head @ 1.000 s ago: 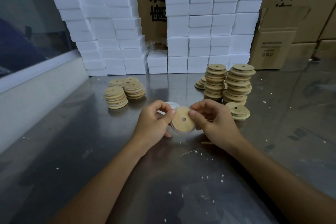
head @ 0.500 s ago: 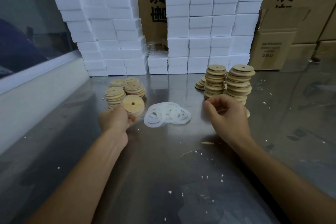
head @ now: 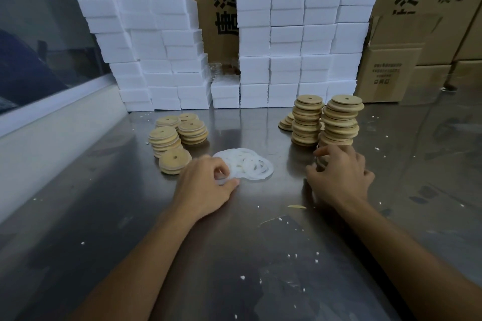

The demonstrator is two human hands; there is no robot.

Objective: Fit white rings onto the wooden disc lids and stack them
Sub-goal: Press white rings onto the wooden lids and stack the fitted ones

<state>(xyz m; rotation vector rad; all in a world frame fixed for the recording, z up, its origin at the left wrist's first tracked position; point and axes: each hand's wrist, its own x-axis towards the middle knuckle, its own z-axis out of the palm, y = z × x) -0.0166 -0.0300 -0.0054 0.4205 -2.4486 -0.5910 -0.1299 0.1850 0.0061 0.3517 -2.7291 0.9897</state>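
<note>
A loose pile of white rings (head: 247, 164) lies mid-table. My left hand (head: 206, 185) pinches a ring at the pile's near left edge. Left of it stand short stacks of ringed wooden lids (head: 174, 161), with more stacks (head: 180, 130) behind. Two tall stacks of bare wooden lids (head: 326, 120) rise on the right. My right hand (head: 339, 174) curls over a low stack of lids in front of them, fingers round a lid (head: 322, 161) that is mostly hidden.
The steel table (head: 234, 255) carries white crumbs and a wood sliver (head: 297, 206). White foam blocks (head: 287, 34) are stacked along the back, cardboard boxes (head: 391, 65) at the back right, a low wall (head: 52, 128) on the left.
My left hand set the ringed lid on the near left stack and came back to the ring pile. My right hand dropped onto the low lid stack.
</note>
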